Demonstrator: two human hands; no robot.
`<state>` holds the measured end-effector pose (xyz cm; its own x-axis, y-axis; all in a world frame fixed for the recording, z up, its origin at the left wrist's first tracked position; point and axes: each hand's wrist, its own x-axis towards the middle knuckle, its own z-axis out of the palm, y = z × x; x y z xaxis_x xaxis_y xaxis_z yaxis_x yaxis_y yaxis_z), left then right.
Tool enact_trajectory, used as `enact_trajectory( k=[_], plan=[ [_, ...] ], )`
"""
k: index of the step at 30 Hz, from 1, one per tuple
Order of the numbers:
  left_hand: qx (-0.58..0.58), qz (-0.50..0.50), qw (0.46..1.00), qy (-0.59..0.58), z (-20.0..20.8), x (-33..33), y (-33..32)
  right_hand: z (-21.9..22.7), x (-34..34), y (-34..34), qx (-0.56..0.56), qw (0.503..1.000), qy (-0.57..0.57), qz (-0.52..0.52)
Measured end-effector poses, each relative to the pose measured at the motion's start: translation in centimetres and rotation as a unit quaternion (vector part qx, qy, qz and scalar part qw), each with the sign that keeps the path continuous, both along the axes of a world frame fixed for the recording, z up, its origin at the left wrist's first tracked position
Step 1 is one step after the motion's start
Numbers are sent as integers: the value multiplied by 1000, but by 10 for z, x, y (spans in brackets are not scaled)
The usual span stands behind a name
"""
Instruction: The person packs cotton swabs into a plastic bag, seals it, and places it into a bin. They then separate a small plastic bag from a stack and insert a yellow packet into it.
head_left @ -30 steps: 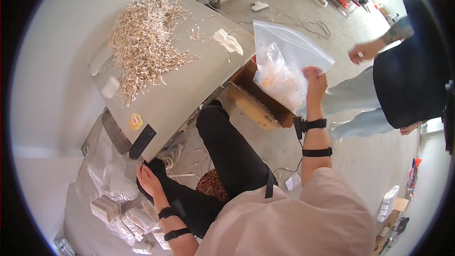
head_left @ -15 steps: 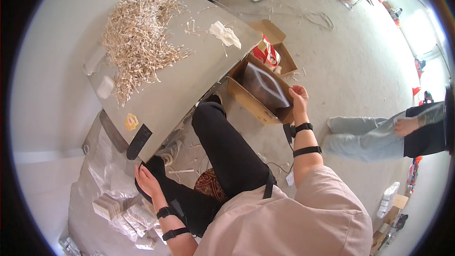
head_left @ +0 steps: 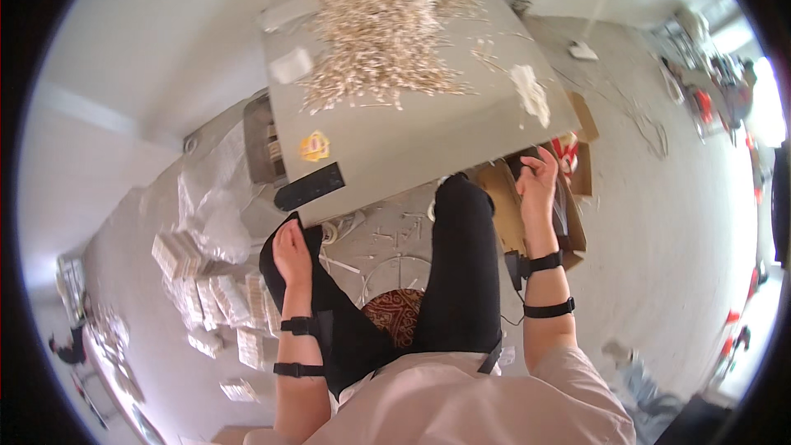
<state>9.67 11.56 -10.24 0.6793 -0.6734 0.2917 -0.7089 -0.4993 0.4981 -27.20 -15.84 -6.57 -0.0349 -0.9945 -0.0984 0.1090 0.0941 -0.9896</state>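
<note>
My left hand (head_left: 292, 254) lies on my left knee beside the table's near-left corner, its fingers stretched out and holding nothing. My right hand (head_left: 537, 185) is raised at the table's right edge, over an open cardboard box (head_left: 509, 206). Its fingers are loosely bent and apart, with nothing visible between them. A dark, glossy sheet-like lining (head_left: 562, 213) shows inside the box, partly hidden by my hand and forearm. Across the far part of the grey table (head_left: 395, 156) spreads a large heap of thin sticks with pale tips, like cotton swabs (head_left: 387, 33).
On the table are a crumpled white tissue (head_left: 529, 95), a yellow wrapper (head_left: 314, 147) and a black strip (head_left: 309, 187). Clear plastic film (head_left: 216, 206) and several wrapped white packs (head_left: 227, 297) lie on the floor at left. Another open box (head_left: 583, 161) holds something red and white.
The view has swung to the right. My right hand has let go of the box rim and moved up to the table edge. My left hand stays at the knee.
</note>
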Motion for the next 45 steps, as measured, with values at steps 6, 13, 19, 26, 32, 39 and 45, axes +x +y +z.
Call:
enact_trajectory(
  k=[6,13,19,26,32,39,45],
  plan=[
    [-93,-43,991,80,8,-2,-52,-25,162,9,6,971,-15,237],
    [-121,-93,984,89,-1,50,-131,-49,260,-1,-133,910,170,354],
    [-87,-89,989,80,-18,114,-173,-62,293,-24,-297,846,193,399],
    [-67,-154,979,-113,-19,175,-269,-66,287,-38,-14,919,81,386],
    [42,-172,954,-243,-30,218,-310,-68,289,-37,27,909,44,413],
    [118,-89,987,-63,-22,213,-317,-62,287,-41,15,902,73,425],
    [30,-19,998,46,-29,217,-318,-59,288,-42,47,902,61,424]
  ],
)
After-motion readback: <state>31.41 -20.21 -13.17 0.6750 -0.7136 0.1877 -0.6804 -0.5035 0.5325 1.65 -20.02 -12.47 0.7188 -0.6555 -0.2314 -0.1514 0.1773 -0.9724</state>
